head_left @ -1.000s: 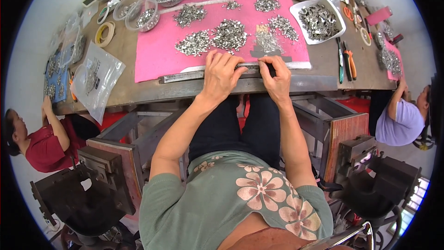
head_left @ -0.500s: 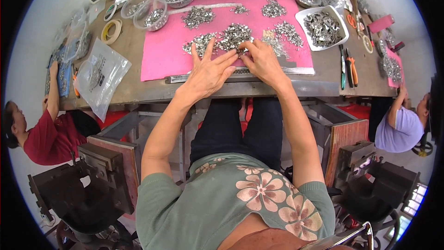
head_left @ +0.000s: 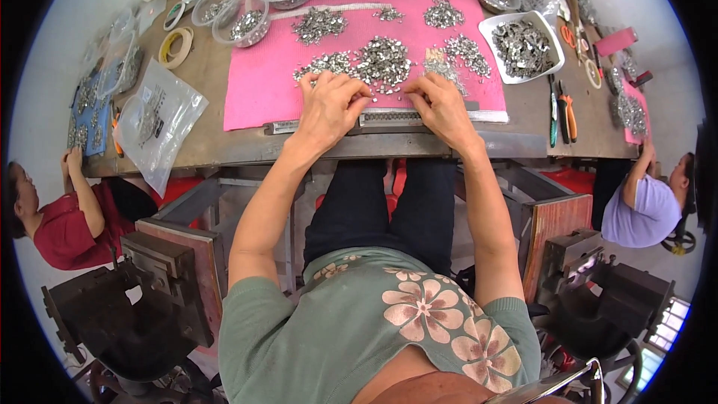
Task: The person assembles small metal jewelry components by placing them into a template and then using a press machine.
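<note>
Workbench (head_left: 527, 108) in a pale-walled room, its middle covered by a pink mat (head_left: 262, 82). The metal bar (head_left: 393, 118) lies along the near edge of the mat, below and between the two hands. Left hand (head_left: 329, 105): thumb and forefinger narrowed together beside the heaped metal pieces (head_left: 383, 60). Right hand (head_left: 443, 108): fingers bent and drawn in, near the right end of the bar. Whether either hand grips a piece cannot be told. Far right, a white dish (head_left: 516, 78) of metal pieces, with orange-handled pliers (head_left: 571, 120) nearer; left, a tape roll (head_left: 164, 46) and a clear bag (head_left: 161, 135).
</note>
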Available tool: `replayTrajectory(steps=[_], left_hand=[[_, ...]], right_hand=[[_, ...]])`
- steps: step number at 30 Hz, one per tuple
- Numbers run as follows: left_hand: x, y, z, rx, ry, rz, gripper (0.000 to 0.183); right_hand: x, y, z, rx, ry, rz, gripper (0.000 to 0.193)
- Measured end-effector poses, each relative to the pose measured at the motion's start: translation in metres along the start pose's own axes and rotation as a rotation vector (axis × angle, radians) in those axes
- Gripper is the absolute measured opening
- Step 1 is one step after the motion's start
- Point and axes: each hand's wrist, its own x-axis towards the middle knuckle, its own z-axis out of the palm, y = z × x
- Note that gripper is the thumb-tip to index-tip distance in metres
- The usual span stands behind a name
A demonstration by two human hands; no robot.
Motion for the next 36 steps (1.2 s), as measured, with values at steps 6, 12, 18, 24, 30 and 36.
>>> replayTrajectory(steps=[6, 12, 18, 24, 30, 36], left_hand=[[0.006, 0.004, 0.008, 0.079, -0.027, 0.038, 0.008], [0.012, 0.002, 0.011, 0.037, -0.064, 0.089, 0.007], [-0.008, 0.019, 0.011, -0.159, 0.029, 0.065, 0.010], [-0.017, 0.026, 0.023, -0.141, 0.086, 0.072, 0.012], [-0.015, 0.028, 0.024, -0.155, 0.129, 0.085, 0.009], [-0.015, 0.029, 0.023, -0.121, 0.085, 0.072, 0.011]], right_hand=[[0.001, -0.007, 0.001, 0.044, -0.048, 0.041, 0.008], [0.003, -0.004, 0.012, -0.012, -0.104, 0.118, 0.010], [-0.016, -0.023, 0.009, -0.020, -0.006, -0.016, 0.005], [-0.025, -0.030, 0.013, -0.030, 0.078, -0.061, 0.009], [-0.022, -0.022, 0.015, -0.005, 0.070, -0.034, 0.008], [0.001, -0.010, 0.023, -0.123, 0.087, 0.081, 0.008]])
